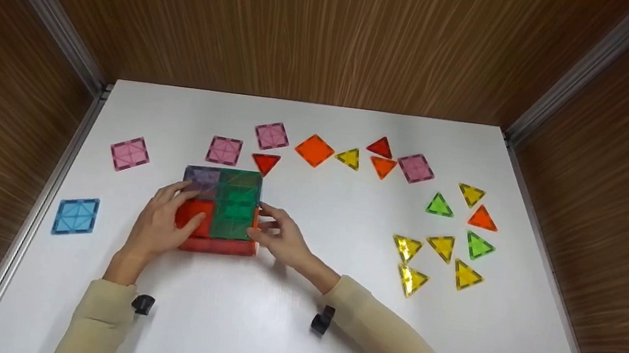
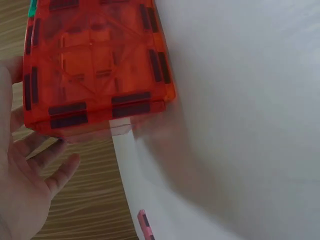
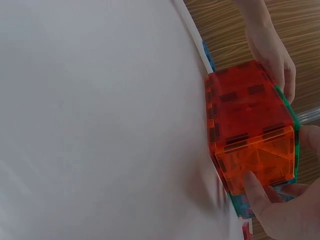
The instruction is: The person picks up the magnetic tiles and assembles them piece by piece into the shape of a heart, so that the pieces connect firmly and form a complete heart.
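Red-and-green box (image 1: 238, 197) steadied by a left hand (image 1: 158, 224), fingers spread, and a right hand (image 1: 286, 241) gripping its edge. Assembly appears underway; next likely calls for careful alignment.

In the left wrist view, the box of red and green translucent plastic tiles (image 2: 95, 60) is cropped at eleven o'clock, the left hand (image 2: 25, 185) at eight, and a pink plastic tile (image 2: 146, 225) at six.

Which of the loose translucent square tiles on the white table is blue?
The blue square tile, farthest left on the table; the others are four pink square tiles and one orange square tile.
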Demonstrator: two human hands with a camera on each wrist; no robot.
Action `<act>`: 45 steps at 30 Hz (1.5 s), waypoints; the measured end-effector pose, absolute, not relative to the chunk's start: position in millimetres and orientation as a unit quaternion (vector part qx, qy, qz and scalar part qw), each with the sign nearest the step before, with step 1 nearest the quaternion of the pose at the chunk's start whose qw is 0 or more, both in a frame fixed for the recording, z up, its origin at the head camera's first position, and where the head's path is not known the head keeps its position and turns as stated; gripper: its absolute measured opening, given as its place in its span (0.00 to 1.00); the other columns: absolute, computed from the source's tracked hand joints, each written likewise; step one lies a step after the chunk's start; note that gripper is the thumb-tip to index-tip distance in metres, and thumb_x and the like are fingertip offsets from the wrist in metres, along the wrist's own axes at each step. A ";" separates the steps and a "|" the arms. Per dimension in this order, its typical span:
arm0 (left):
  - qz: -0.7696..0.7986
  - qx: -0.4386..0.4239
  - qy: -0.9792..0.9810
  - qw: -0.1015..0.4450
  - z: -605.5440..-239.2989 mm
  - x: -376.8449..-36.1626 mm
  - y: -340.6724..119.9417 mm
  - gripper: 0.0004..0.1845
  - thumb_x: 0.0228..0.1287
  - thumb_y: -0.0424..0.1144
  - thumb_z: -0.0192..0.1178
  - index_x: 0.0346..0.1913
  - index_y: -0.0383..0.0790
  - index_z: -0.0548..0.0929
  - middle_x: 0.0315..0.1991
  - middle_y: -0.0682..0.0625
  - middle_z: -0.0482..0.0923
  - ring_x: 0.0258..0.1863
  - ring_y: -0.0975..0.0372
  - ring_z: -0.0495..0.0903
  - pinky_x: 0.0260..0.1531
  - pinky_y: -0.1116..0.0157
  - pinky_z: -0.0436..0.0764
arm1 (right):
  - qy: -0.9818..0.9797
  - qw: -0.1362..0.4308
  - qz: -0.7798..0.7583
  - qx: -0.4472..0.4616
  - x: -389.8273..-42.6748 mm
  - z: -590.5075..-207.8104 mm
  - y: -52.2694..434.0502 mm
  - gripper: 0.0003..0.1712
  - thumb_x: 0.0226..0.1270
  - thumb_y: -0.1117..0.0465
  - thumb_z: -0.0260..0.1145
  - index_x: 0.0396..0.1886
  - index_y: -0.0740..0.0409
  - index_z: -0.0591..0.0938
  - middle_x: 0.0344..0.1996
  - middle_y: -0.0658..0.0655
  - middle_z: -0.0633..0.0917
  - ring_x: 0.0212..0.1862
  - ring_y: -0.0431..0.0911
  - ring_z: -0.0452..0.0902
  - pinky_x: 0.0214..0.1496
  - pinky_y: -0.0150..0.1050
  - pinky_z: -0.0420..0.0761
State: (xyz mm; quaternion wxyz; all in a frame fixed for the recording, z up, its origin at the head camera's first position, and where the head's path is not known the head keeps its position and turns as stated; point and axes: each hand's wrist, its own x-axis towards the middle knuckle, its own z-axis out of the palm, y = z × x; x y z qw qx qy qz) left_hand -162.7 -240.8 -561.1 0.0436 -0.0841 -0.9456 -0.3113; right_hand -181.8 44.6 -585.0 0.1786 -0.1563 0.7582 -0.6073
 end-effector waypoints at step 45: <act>-0.242 -0.091 -0.960 0.102 -578.8 -160.8 -236.7 0.46 0.58 0.60 0.75 0.75 0.39 0.74 0.79 0.33 0.65 0.81 0.38 0.58 0.83 0.34 0.43 | 0.754 0.194 -0.601 -0.183 -207.4 -589.6 -9.8 0.34 0.78 0.59 0.67 0.79 0.56 0.71 0.70 0.63 0.79 0.62 0.60 0.86 0.56 0.43 0.90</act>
